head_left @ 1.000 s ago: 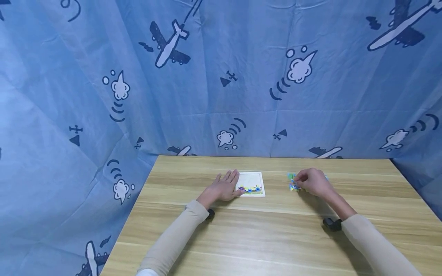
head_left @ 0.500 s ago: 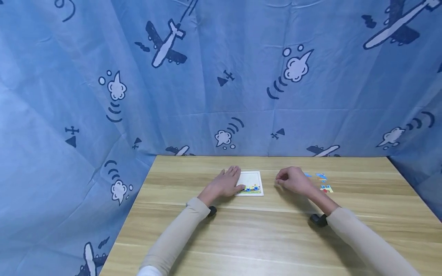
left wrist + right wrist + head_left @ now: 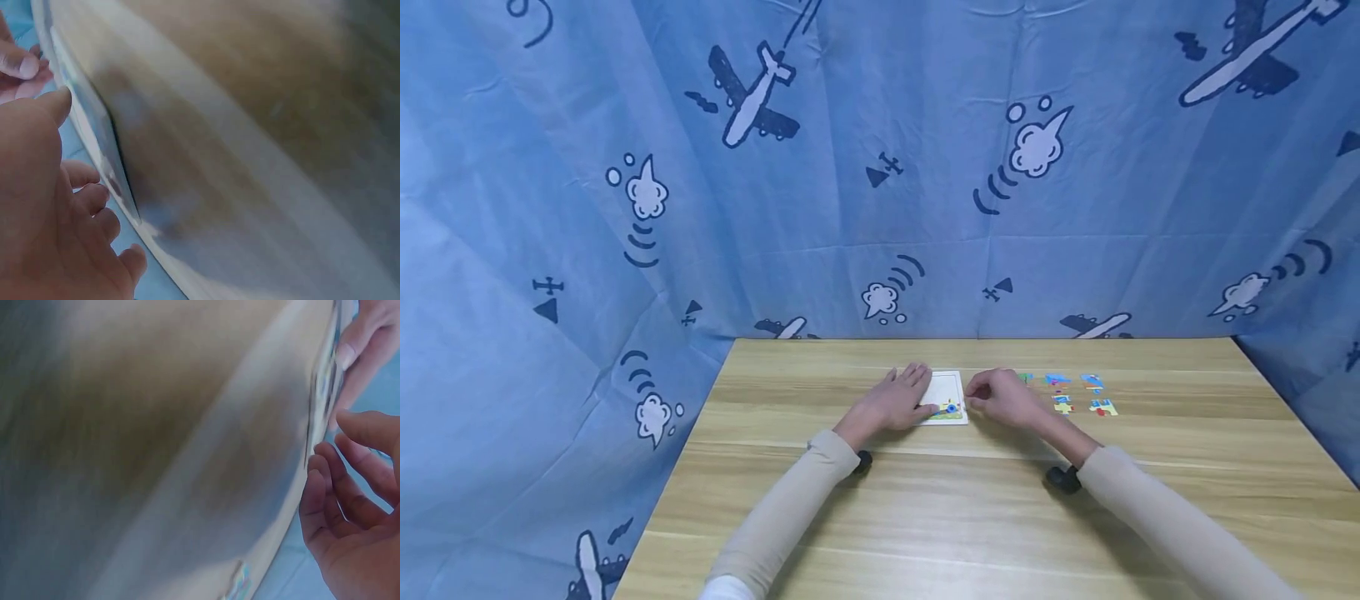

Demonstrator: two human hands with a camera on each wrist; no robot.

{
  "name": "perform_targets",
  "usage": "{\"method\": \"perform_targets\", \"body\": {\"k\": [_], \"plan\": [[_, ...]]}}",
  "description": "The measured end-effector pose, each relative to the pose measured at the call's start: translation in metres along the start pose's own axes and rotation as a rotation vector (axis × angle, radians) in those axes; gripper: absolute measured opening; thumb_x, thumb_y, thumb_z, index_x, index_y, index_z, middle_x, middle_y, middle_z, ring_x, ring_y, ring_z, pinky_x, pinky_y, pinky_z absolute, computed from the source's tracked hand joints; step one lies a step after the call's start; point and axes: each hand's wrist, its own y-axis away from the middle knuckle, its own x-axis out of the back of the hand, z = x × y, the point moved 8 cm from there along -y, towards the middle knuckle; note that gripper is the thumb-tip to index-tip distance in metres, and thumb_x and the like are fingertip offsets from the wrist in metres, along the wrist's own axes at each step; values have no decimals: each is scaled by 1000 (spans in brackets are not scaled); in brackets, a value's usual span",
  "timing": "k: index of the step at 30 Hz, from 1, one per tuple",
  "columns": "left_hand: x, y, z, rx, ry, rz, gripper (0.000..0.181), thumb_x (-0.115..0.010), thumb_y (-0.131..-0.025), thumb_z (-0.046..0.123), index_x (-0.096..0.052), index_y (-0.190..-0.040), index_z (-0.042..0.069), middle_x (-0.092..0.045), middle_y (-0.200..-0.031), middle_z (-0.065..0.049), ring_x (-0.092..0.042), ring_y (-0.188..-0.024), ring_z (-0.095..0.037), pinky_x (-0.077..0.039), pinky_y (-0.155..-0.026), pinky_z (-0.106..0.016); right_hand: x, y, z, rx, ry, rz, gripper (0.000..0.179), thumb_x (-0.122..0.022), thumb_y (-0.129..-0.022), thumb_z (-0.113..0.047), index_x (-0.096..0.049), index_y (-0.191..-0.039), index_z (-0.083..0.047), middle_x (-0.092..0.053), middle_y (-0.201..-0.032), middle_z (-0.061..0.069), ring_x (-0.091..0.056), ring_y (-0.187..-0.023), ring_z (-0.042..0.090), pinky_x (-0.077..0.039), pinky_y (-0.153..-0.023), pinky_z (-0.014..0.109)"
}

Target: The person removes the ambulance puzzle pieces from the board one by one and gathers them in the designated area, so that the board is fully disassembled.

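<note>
My left hand (image 3: 897, 402) lies flat over the left part of a small white puzzle board (image 3: 946, 385), its thumb across the lower picture. Along the bottom of the board, fitted pieces show a yellow and blue vehicle on green; the upper area is bare white. At the board's right edge is my right hand (image 3: 1006, 400), thumb and forefinger pinched together on a small puzzle piece, mostly hidden by the fingers. In the right wrist view the right fingertips (image 3: 347, 419) are close to the board's edge. The left thumb (image 3: 59, 103) shows at the board in the left wrist view.
Several loose puzzle pieces lie to the right of the right hand, among them a blue piece (image 3: 1092, 382), a yellow and red piece (image 3: 1103, 407) and a partly covered green piece (image 3: 1025, 377). A blue airplane-print curtain (image 3: 850, 167) hangs behind the wooden table (image 3: 925, 517).
My right hand has moved left from the loose pieces to the board's right edge, uncovering several pieces behind it. The left hand stays on the board. The head view has shifted slightly.
</note>
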Motion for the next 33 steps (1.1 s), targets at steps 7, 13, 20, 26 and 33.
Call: {"method": "perform_targets", "body": {"k": [7,13,20,26,33], "plan": [[-8,-1,3,-1,-20,-1,77,-33,-111,57,-16,-169,9,-13,-179,-7,-12,-167,-24,-19,-136,-47,-17,-3,-9,18,19,-8,12,-79,-90,-8,-78,-100,-1,-72,-93,8,-63,-78,11,-54,-70,27],[-11,-1,2,13,-8,-15,77,-31,-112,57,-13,-170,10,-9,-179,-5,-9,-167,-22,-19,-136,-46,-24,-5,-8,-1,-10,-40,19,-81,-87,-8,-78,-104,0,-68,-94,9,-59,-78,12,-50,-70,24],[-13,-2,2,35,12,-48,76,-28,-112,57,-10,-170,11,-5,-180,-3,-6,-168,-20,-16,-137,-46,-25,-9,-8,37,3,-35,18,-80,-85,-7,-78,-102,1,-67,-89,9,-59,-76,12,-51,-68,25],[-16,-1,3,47,20,-97,75,-26,-113,54,-6,-171,12,1,-180,-3,-1,-168,-20,-11,-137,-46,-26,-8,-8,43,13,-31,19,-79,-84,-7,-77,-100,1,-67,-89,8,-60,-77,12,-52,-69,27],[-11,0,2,46,27,-82,76,-27,-112,57,-8,-171,12,-2,-180,-2,-4,-168,-20,-14,-137,-45,-26,-8,-7,2,1,-34,18,-81,-86,-8,-76,-102,-2,-67,-93,9,-60,-80,14,-52,-71,27]]}}
